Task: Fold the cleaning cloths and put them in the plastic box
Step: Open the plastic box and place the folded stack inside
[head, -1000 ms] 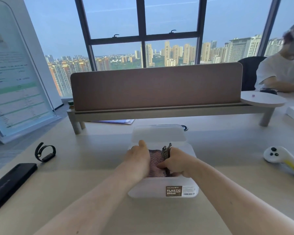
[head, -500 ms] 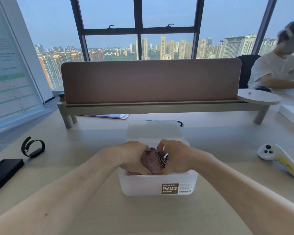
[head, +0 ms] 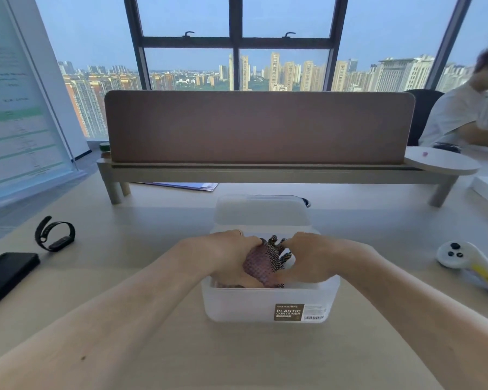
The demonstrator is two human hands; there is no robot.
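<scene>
A person's left hand [head: 231, 257] and right hand [head: 307, 260] bunch a pink-and-black mesh cleaning cloth [head: 261, 263] inside an open translucent plastic container [head: 265, 305] on a pale tabletop [head: 152, 249], each grip clenched around the fabric. The lid [head: 262, 212] lies just behind; a wristband [head: 55, 233] and phone [head: 6, 273] sit at left.

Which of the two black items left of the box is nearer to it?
The wristband, a loop standing on edge. The flat phone lies farther left, at the edge of the frame.

Desk [head: 130, 280]: box [head: 237, 305], phone [head: 6, 274], wristband [head: 55, 235], controller [head: 462, 257]
</scene>
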